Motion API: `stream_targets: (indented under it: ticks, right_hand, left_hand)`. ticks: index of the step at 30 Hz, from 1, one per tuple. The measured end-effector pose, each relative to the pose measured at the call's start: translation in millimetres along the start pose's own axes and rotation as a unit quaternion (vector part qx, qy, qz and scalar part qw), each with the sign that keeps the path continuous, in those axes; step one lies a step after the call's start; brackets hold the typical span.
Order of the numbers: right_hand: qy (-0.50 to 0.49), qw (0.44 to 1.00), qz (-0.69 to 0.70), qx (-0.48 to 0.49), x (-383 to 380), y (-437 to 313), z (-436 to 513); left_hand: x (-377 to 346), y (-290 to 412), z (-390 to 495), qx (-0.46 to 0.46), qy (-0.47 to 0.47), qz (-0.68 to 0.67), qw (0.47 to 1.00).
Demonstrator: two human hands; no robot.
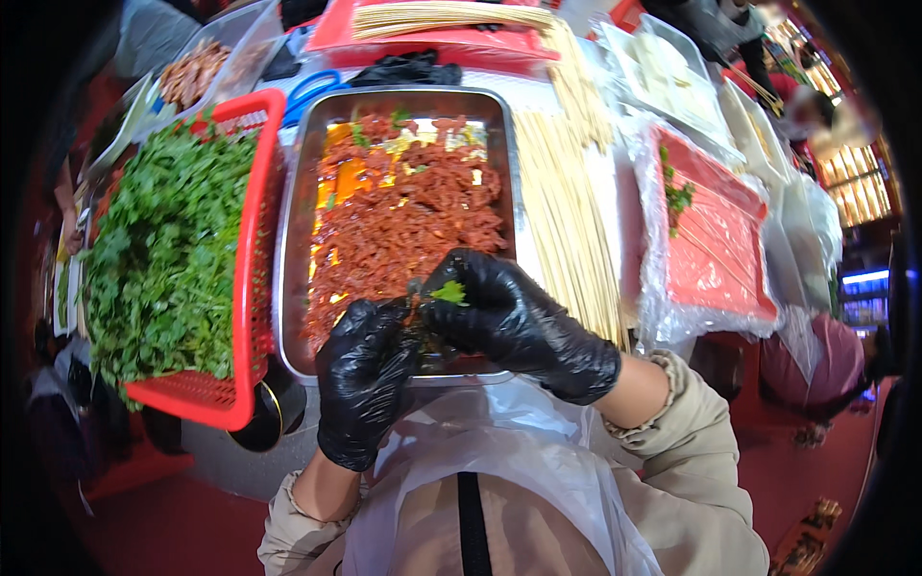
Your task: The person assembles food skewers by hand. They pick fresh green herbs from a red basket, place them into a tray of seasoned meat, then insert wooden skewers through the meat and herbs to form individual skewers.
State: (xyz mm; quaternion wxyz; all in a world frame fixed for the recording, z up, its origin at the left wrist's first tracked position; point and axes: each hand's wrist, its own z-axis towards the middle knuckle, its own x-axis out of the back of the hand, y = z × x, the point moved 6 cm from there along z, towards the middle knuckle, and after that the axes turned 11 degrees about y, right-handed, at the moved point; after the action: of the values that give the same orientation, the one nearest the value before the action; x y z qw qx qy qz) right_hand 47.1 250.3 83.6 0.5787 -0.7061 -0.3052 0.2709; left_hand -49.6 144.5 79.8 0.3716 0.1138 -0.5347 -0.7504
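Both my hands wear black plastic gloves and meet above the near edge of a steel tray (pixel 287 288). Reddish marinated meat pieces (pixel 418 205) in oily sauce cover much of its bottom. A green cilantro leaf (pixel 450 292) pokes out from the pinched fingers of my right hand (pixel 497 317). My left hand (pixel 367 363) is curled, its fingertips against those of the right; what lies between them is mostly hidden. Right of the tray lie many bamboo skewers (pixel 565 216). A red plastic basket (pixel 256 288) on the left holds a heap of cilantro (pixel 169 252).
A plastic-wrapped red tray (pixel 713 266) at right holds a few skewers with cilantro (pixel 676 194). Blue-handled scissors (pixel 310 97) and a black glove or bag (pixel 407 70) lie behind the steel tray. More skewers (pixel 446 18) rest on a red tray (pixel 432 50) beyond. A meat tub (pixel 241 54) stands far left.
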Motion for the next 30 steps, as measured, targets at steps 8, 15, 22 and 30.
stream_targets:
  ticks: [8,15,22,30]
  right_hand:
    - [0.303,0.833,-0.409,0.217,107,2,-63]
    - [0.281,0.734,-0.618,0.02,140,56,-117]
    - [0.294,0.758,-0.582,0.012,142,63,-106]
    - [0.306,0.787,-0.535,0.001,149,60,-105]
  left_hand:
    - [-13,-19,-5,0.215,0.038,-0.236,0.947]
    - [-12,-26,-5,0.234,0.082,-0.185,0.951]
    - [-9,-16,-1,0.238,0.06,-0.196,0.949]
    - [-10,-14,3,0.287,0.063,-0.226,0.929]
